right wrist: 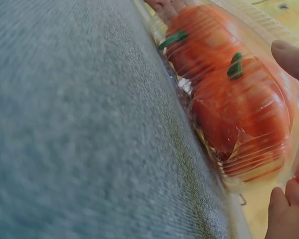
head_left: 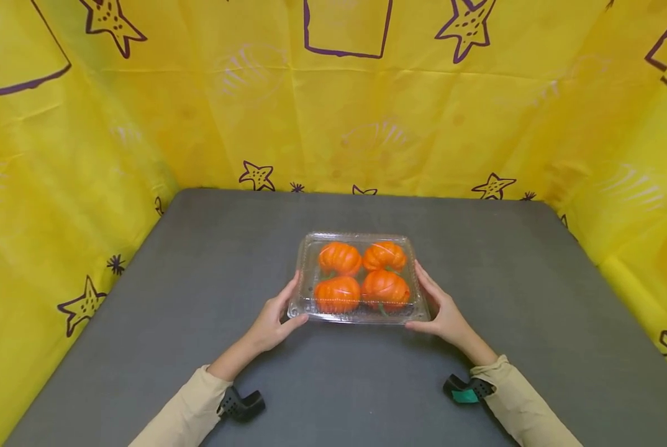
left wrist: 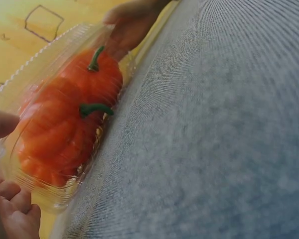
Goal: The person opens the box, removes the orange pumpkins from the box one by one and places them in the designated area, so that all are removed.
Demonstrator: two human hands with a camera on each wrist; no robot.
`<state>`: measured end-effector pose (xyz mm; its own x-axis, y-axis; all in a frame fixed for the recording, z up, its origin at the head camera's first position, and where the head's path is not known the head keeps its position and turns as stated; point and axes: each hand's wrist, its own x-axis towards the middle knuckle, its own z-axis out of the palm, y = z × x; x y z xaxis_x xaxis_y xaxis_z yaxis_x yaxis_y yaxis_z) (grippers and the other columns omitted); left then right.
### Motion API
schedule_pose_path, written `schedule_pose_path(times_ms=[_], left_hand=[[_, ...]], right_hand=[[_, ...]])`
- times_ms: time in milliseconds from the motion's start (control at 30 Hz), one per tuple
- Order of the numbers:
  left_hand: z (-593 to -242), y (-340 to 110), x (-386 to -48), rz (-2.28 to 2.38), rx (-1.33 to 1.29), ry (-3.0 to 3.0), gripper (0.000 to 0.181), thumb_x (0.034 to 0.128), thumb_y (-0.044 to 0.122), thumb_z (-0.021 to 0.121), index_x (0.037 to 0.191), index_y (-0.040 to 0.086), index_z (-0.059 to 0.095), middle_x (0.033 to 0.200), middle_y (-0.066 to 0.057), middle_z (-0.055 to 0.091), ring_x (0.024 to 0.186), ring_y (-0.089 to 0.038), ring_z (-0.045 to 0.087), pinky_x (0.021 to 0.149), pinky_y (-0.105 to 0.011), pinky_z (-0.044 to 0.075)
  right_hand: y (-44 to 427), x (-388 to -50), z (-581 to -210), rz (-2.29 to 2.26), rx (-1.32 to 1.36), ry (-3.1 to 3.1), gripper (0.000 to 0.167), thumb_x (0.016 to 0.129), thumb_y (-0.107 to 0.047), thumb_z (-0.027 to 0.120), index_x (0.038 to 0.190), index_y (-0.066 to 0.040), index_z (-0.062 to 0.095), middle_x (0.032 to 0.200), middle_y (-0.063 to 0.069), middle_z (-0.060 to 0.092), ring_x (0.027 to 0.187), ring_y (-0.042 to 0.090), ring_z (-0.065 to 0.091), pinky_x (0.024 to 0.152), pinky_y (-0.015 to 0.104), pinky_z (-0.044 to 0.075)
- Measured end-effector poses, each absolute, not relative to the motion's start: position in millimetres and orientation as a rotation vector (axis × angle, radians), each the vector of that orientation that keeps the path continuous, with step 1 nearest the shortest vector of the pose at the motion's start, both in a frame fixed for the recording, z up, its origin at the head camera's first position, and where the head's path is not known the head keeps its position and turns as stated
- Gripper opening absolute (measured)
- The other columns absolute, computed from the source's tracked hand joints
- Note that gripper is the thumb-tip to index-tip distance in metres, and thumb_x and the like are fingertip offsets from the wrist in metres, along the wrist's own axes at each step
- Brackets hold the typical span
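Observation:
A clear plastic clamshell container [head_left: 307,267] with a ridged lid sits in the middle of the head view, on or just above the grey table; I cannot tell which. Several small orange pumpkins [head_left: 385,289] with green stems lie inside it in two rows. My left hand [head_left: 270,323] holds the container's left side, thumb at the near corner and fingers along the edge. Opposite it, my right hand [head_left: 448,318] grips the right side the same way. Both wrist views show the pumpkins [left wrist: 57,129] through the clear wall, and the lid looks closed.
The dark grey table [head_left: 227,248] spreads out around the container. Yellow cloth [head_left: 339,124] with starfish drawings hangs along the back and both sides. Black mounts [head_left: 244,405] sit at both wrists, below the beige sleeves [head_left: 526,403].

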<state>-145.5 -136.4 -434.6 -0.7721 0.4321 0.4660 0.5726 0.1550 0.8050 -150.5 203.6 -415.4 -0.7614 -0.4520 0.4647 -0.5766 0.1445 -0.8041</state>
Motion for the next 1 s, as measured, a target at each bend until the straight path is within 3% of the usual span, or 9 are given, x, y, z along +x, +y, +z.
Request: schedule_pose_path(times_ms=[200,433,733,1000], left_hand=[[-442,-139,-147,-1.681,-1.023,-2.284,0.071,0.0778,-0.012,0.059,0.135,-0.014,0.017,0.138,-0.03,0.018,0.127,-0.031,0.021,0.099,-0.021,0.022],[-440,-137,-146,-1.688,-1.026,-2.319,0.067,0.0817,-0.01,0.056,0.136,-0.013,0.016,0.139,-0.029,0.017,0.128,-0.03,0.018,0.1,-0.02,0.018],[-441,-136,-147,-1.719,-1.06,-2.256,0.061,0.0841,-0.014,0.049,0.135,-0.014,0.016,0.139,-0.031,0.014,0.128,-0.032,0.015,0.101,-0.02,0.016],[-443,-135,-148,-1.644,-1.029,-2.252,0.062,0.0813,-0.015,0.053,0.134,-0.014,0.02,0.138,-0.029,0.019,0.126,-0.032,0.021,0.099,-0.021,0.021]], right_hand=[[209,-157,-429,1.693,1.041,-2.245,0.099,0.051,0.02,0.077,0.133,0.017,0.02,0.137,0.036,0.013,0.132,0.026,0.012,0.1,0.017,0.02],[213,-161,-440,1.773,1.06,-2.159,0.101,0.051,0.022,0.076,0.135,0.013,0.02,0.14,0.032,0.013,0.132,0.024,0.013,0.1,0.018,0.02],[213,-162,-434,1.779,1.037,-2.206,0.099,0.051,0.026,0.073,0.133,0.016,0.018,0.138,0.035,0.01,0.131,0.029,0.009,0.1,0.017,0.019],[207,-153,-417,1.74,1.046,-2.22,0.095,0.051,0.026,0.072,0.129,0.022,0.018,0.134,0.041,0.01,0.129,0.038,0.009,0.1,0.019,0.02]])
